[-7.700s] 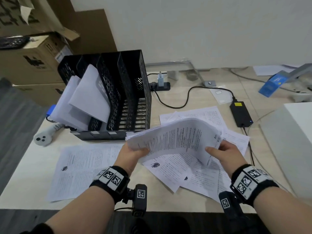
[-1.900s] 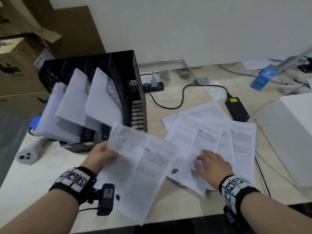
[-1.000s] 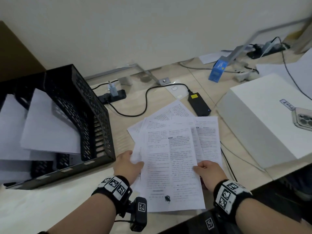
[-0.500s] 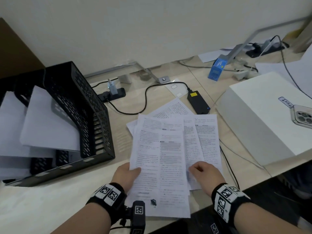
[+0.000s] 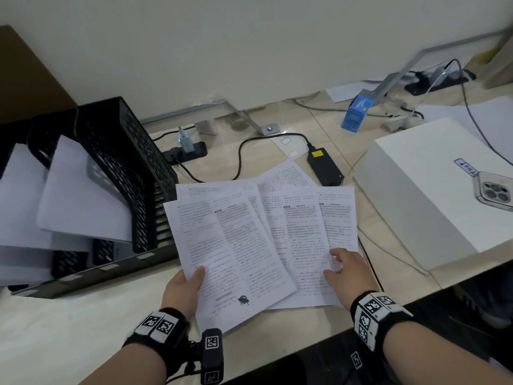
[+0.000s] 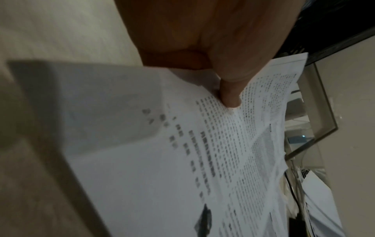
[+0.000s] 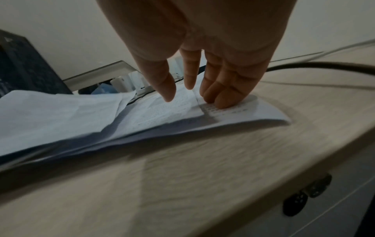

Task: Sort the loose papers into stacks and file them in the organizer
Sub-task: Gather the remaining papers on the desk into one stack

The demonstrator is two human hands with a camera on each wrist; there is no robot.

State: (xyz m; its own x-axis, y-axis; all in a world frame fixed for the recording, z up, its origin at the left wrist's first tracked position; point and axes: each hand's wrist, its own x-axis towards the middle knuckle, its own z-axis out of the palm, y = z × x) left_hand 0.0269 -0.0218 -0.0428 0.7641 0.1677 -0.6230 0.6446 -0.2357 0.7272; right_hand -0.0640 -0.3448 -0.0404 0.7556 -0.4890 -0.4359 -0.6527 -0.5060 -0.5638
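Observation:
Several printed sheets [image 5: 294, 226] lie fanned on the pale wooden desk [image 5: 69, 329]. My left hand [image 5: 184, 287] pinches the left edge of the top sheet [image 5: 230, 254], thumb on top; the left wrist view shows the thumb [image 6: 231, 94] pressed onto that sheet [image 6: 202, 160]. My right hand [image 5: 342, 270] rests with straight fingers on the lower right of the fanned sheets; in the right wrist view its fingertips [image 7: 223, 99] press the paper [image 7: 172, 110] flat. The black mesh organizer [image 5: 125, 162] stands at the left, with white papers [image 5: 77, 195] leaning out of its slots.
A large white box [image 5: 427, 195] with a phone [image 5: 494, 190] on it stands at the right. Behind the sheets lie a black power adapter [image 5: 323, 165], its cable [image 5: 244, 151] and a power strip [image 5: 186, 154]. A blue box [image 5: 358, 112] sits at the back. The desk's front edge is close.
The top sheet has swung, its upper end now tilted left toward the organizer, with my left hand still on its edge. My right hand has slid a little right over the fanned sheets.

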